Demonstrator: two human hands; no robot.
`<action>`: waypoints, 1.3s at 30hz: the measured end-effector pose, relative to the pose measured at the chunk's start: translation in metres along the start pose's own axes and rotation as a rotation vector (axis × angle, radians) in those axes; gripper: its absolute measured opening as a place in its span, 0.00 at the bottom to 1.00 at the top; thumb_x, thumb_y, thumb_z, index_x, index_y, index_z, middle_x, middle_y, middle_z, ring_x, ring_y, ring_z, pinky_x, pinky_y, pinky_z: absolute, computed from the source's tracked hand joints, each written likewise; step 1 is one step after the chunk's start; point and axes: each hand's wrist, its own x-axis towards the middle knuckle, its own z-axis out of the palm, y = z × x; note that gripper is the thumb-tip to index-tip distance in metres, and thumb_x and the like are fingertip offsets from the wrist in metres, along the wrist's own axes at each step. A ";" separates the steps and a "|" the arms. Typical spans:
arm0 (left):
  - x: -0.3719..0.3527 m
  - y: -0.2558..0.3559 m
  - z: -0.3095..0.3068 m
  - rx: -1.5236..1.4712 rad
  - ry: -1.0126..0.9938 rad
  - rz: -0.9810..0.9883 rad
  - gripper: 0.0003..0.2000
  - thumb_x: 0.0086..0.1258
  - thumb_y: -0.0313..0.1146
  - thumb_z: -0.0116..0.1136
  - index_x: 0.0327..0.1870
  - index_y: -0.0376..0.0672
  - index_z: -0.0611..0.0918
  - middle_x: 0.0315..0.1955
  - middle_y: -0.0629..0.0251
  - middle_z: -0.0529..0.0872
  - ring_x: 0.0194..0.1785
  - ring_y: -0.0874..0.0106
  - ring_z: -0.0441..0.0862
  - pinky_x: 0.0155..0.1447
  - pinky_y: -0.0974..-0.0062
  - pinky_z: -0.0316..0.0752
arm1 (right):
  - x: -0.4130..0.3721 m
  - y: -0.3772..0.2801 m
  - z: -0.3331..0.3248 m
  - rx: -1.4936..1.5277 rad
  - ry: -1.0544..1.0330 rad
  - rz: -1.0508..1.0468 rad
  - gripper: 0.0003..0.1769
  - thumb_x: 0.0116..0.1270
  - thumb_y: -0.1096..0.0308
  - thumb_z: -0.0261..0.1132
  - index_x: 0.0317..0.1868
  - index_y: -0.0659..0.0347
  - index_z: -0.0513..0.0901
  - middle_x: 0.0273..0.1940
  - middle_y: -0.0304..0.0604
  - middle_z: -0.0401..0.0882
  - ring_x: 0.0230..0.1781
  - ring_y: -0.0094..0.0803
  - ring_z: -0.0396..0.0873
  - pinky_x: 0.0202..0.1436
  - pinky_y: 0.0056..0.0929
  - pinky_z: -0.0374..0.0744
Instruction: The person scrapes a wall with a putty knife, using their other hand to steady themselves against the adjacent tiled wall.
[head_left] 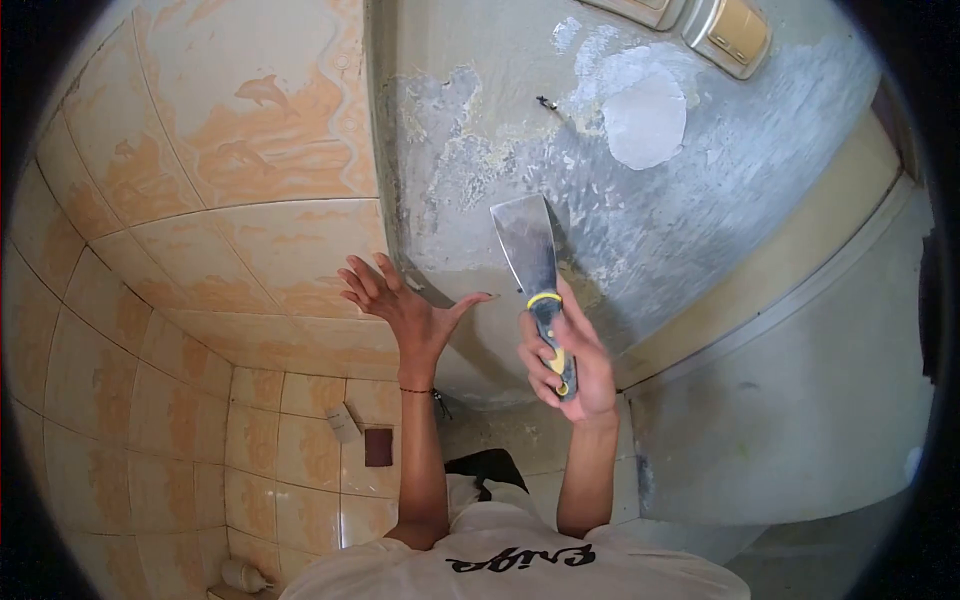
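A putty knife (530, 240) with a wide metal blade and a dark grey and yellow handle is gripped in my right hand (580, 360). Its blade points up and slightly left, in front of the grey wall (470, 235) with its worn, flaking paint. My left hand (405, 310) is empty, fingers spread and thumb stretched to the right, near the border between the tiles and the grey wall. Higher up on that wall shows a smooth white patch (645, 120), with pale smears around its upper left.
Orange-patterned tiles (270, 120) cover the left wall. A switch plate (732, 35) is at the top right, and a small dark stub (546, 103) sticks out left of the patch. Below left are a dark red square (378, 447) and a light flat piece (343, 422).
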 end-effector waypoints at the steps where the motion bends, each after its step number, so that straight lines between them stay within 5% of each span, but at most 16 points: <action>1: 0.000 0.000 0.000 -0.020 0.004 -0.007 0.82 0.32 0.74 0.80 0.86 0.46 0.37 0.83 0.42 0.29 0.85 0.40 0.24 0.81 0.33 0.26 | -0.001 -0.002 0.003 0.092 -0.012 -0.034 0.34 0.83 0.62 0.55 0.83 0.52 0.53 0.32 0.38 0.66 0.18 0.20 0.65 0.12 0.18 0.71; 7: -0.001 0.001 -0.001 -0.042 -0.005 -0.022 0.81 0.34 0.75 0.79 0.86 0.47 0.38 0.83 0.41 0.30 0.85 0.39 0.25 0.81 0.31 0.24 | -0.003 -0.019 0.009 0.218 -0.105 -0.074 0.31 0.87 0.56 0.47 0.84 0.48 0.53 0.33 0.36 0.63 0.17 0.16 0.59 0.09 0.12 0.60; 12: -0.001 -0.001 -0.001 -0.046 -0.007 -0.026 0.81 0.35 0.75 0.79 0.86 0.46 0.38 0.83 0.40 0.30 0.85 0.39 0.25 0.80 0.31 0.24 | 0.012 -0.021 0.016 0.113 0.031 -0.050 0.30 0.87 0.55 0.49 0.84 0.44 0.56 0.33 0.34 0.63 0.15 0.14 0.54 0.09 0.11 0.51; 39: -0.001 0.000 -0.002 -0.033 -0.018 0.007 0.82 0.33 0.73 0.80 0.86 0.46 0.38 0.83 0.42 0.30 0.85 0.40 0.25 0.81 0.33 0.27 | 0.016 -0.030 0.013 0.136 0.028 -0.011 0.29 0.86 0.57 0.52 0.82 0.47 0.62 0.31 0.34 0.65 0.13 0.14 0.55 0.09 0.13 0.50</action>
